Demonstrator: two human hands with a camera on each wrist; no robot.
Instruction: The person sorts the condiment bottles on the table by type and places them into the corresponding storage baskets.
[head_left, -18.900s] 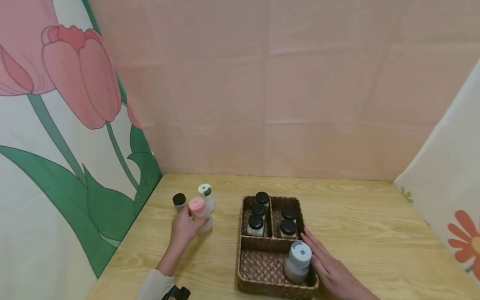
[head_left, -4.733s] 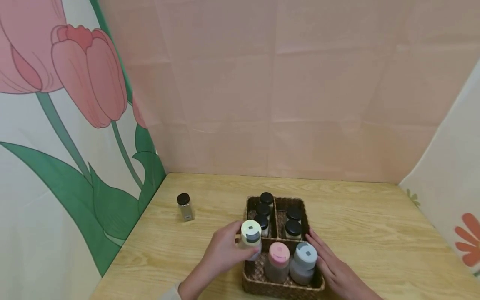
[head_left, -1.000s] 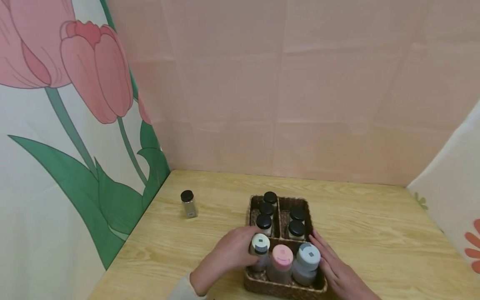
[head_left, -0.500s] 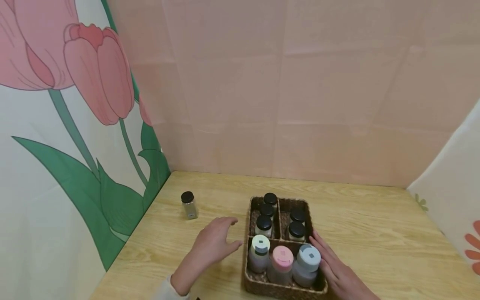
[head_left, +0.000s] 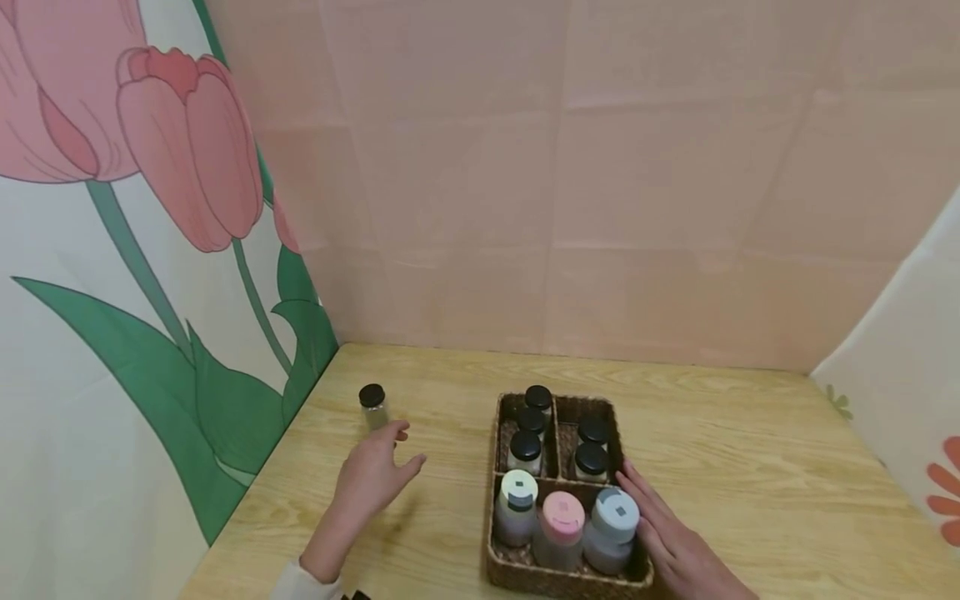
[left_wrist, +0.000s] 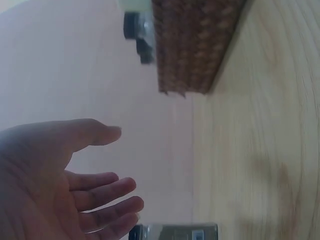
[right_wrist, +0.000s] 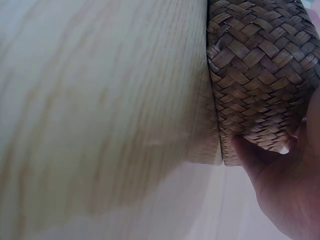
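Observation:
My left hand (head_left: pixel 371 475), fingers spread and holding nothing, is just in front of a small black-lidded jar (head_left: pixel 372 400) at the table's left. In the left wrist view that jar (left_wrist: pixel 185 232) lies beyond the fingertips of the hand (left_wrist: pixel 60 185); whether they touch cannot be told. Straight fingers of my right hand (head_left: pixel 675 546) rest against the right side of a woven basket (head_left: pixel 562 578). Its front compartment holds jars with a pale yellow lid (head_left: pixel 518 487), a pink lid (head_left: pixel 562 512) and a light blue lid (head_left: pixel 617 512), all upright.
Two rear compartments of the basket hold more black-lidded jars: three in the left one (head_left: pixel 525 446), two in the right one (head_left: pixel 591 458). Under everything is a wooden table (head_left: pixel 720 450), with a pink backdrop (head_left: pixel 555 208) behind and a tulip-printed cloth (head_left: pixel 180 158) at the left.
Over these frames the pink-lidded and yellow-lidded jars went from the table into the front compartment. My left hand let go of the yellow-lidded jar and moved left. My right hand stayed at the basket.

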